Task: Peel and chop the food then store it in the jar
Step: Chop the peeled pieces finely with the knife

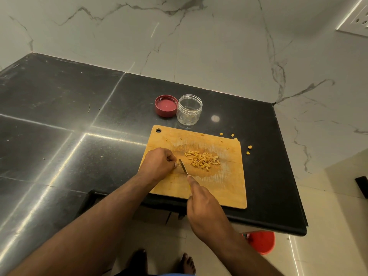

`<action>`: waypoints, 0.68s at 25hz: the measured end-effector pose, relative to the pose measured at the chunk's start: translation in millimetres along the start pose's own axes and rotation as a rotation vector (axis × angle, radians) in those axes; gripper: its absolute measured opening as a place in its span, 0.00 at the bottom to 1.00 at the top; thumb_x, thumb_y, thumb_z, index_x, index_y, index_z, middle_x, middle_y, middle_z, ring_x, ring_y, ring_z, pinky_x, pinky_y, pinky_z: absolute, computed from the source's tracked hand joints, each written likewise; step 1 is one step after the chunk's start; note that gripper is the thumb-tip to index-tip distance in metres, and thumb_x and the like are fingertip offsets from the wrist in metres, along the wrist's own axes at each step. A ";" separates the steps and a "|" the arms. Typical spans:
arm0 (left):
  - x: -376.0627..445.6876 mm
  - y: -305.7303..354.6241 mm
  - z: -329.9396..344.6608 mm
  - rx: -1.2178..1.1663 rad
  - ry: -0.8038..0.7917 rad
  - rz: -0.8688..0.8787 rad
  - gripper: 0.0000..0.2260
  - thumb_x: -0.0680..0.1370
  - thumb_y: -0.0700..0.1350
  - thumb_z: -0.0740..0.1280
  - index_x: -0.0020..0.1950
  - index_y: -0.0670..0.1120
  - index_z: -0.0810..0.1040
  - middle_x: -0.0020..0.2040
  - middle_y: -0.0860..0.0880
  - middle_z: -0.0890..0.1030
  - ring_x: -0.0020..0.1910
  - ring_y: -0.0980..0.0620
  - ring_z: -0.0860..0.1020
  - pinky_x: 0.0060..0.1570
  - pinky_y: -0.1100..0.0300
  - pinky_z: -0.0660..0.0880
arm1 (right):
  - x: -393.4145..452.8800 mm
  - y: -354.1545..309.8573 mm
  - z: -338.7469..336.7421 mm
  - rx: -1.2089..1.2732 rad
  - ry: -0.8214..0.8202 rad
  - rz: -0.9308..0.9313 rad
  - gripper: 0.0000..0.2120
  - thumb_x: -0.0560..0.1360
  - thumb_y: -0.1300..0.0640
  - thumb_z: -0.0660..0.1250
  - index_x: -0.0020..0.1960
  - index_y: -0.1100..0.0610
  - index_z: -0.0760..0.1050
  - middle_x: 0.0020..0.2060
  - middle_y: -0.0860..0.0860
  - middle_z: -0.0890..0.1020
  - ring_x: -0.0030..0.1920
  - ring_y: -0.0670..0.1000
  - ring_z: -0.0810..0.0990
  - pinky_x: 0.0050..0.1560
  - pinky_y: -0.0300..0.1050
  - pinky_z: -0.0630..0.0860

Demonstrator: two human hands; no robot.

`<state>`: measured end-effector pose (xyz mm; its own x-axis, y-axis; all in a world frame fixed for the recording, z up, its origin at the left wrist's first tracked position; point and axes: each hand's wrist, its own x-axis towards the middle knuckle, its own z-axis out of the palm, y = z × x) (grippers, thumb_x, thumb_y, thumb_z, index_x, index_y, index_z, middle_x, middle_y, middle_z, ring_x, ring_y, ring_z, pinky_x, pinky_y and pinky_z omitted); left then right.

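Observation:
A wooden cutting board (227, 186) lies on the black counter. On it sits a pile of small yellow-orange chopped pieces (203, 161). My left hand (159, 163) rests on the board left of the pile, its curled fingers pinching a small bit of the food at the fingertips. My right hand (203, 204) grips a knife (183, 166), forefinger along its spine, blade tip just beside the left fingertips. A clear plastic jar (189, 109) stands open behind the board, nothing visible inside. Its red lid (166, 106) lies upside down to its left.
A few stray yellow bits (249, 149) lie on the black counter (59, 116) off the board's right edge. A marble wall rises behind the counter. A red bucket (262, 243) stands on the floor under the counter's right end. My bare feet show below.

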<state>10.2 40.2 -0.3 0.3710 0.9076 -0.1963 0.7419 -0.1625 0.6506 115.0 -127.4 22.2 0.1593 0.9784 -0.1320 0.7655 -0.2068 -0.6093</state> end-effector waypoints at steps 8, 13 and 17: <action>-0.2 0.1 0.3 -0.010 0.006 0.006 0.04 0.77 0.43 0.72 0.49 0.48 0.86 0.46 0.54 0.85 0.42 0.58 0.78 0.35 0.68 0.70 | 18.5 -8.2 3.4 -0.043 -0.067 0.027 0.26 0.83 0.56 0.51 0.80 0.50 0.51 0.60 0.53 0.75 0.55 0.52 0.75 0.54 0.49 0.74; -0.8 0.1 0.1 -0.004 0.012 0.005 0.04 0.77 0.44 0.72 0.49 0.48 0.86 0.44 0.55 0.84 0.42 0.58 0.78 0.34 0.68 0.69 | 2.0 -4.7 4.0 -0.016 -0.071 0.036 0.25 0.83 0.55 0.51 0.80 0.49 0.52 0.60 0.51 0.75 0.54 0.49 0.74 0.54 0.47 0.74; -0.6 -0.1 -0.5 -0.006 0.010 -0.005 0.04 0.76 0.45 0.73 0.50 0.48 0.85 0.45 0.54 0.83 0.43 0.57 0.78 0.35 0.68 0.69 | -13.4 -1.0 -1.5 0.018 -0.025 0.038 0.25 0.84 0.55 0.52 0.79 0.48 0.52 0.62 0.48 0.73 0.54 0.46 0.74 0.55 0.41 0.74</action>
<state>9.7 39.8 0.1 0.3616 0.9122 -0.1928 0.7403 -0.1553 0.6540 113.1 -140.3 25.7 0.1722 0.9694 -0.1752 0.7475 -0.2444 -0.6176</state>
